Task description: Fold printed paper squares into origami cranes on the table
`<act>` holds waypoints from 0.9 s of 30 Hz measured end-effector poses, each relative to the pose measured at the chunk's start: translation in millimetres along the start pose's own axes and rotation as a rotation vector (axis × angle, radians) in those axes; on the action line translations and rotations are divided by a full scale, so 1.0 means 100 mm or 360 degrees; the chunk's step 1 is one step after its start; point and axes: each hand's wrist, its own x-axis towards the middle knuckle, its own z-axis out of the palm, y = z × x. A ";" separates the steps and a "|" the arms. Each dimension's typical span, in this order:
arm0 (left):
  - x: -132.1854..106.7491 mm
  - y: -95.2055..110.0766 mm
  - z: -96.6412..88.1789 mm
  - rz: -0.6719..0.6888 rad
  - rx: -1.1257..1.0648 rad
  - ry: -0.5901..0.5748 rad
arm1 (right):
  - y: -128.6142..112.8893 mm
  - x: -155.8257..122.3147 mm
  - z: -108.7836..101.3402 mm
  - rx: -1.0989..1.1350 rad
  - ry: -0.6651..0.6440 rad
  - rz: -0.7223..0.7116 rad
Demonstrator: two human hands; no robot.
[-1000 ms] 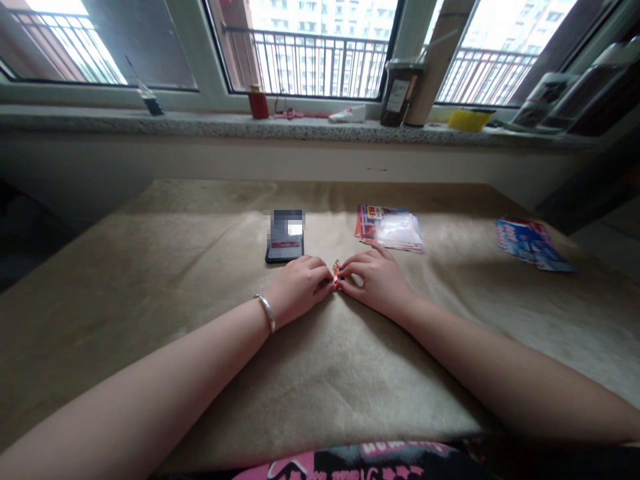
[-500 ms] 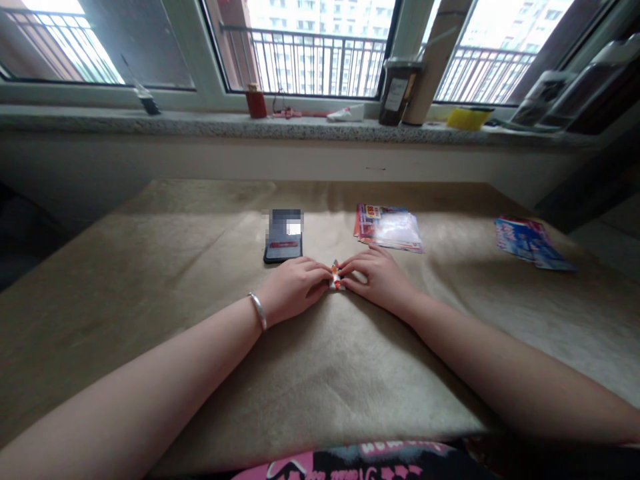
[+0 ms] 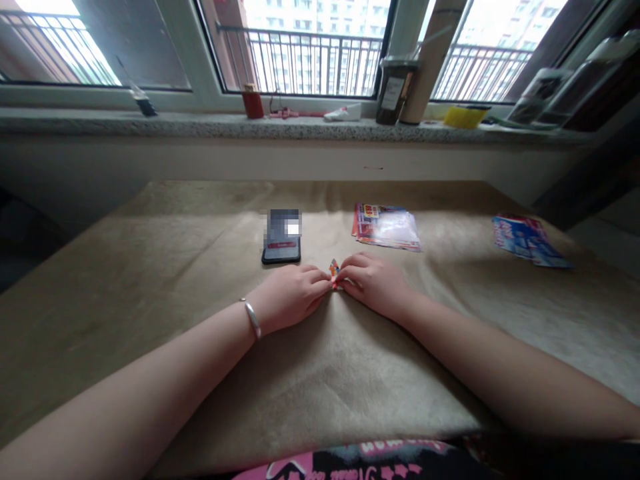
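Note:
A small folded piece of colourful printed paper (image 3: 334, 268), orange, white and blue with a pointed top, lies on the table between my hands. My left hand (image 3: 293, 293), with a silver bangle at the wrist, pinches its left side with the fingers closed. From the other side, the closed fingertips of my right hand (image 3: 373, 280) press on its right edge. The fingers hide much of the paper's lower part. Just beyond my left hand lies a black phone (image 3: 281, 250), its screen partly pixelated.
A stack of glossy printed leaflets (image 3: 387, 228) lies past my right hand, and more leaflets (image 3: 530, 241) are at the far right of the cloth-covered table (image 3: 200, 227). On the windowsill (image 3: 200, 127) stand a red spool (image 3: 253, 103), a dark lidded container (image 3: 394, 93) and a yellow item (image 3: 465, 117).
My right fingers have curled in lower over the folded paper, and my left hand has flattened slightly. More blue shows on the paper now. The view has shifted slightly.

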 end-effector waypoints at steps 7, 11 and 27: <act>-0.02 0.05 -0.10 -0.0025 -0.0070 -0.0133 | -0.04 -0.05 -0.13 -0.0116 -0.0167 -0.0190; -0.02 0.04 -0.10 0.0004 0.0002 -0.0161 | -0.06 -0.04 -0.16 -0.0150 -0.0198 -0.0197; -0.04 -0.09 -0.06 0.0000 -0.0052 -0.0151 | 0.06 -0.03 -0.19 0.0282 -0.0307 -0.0143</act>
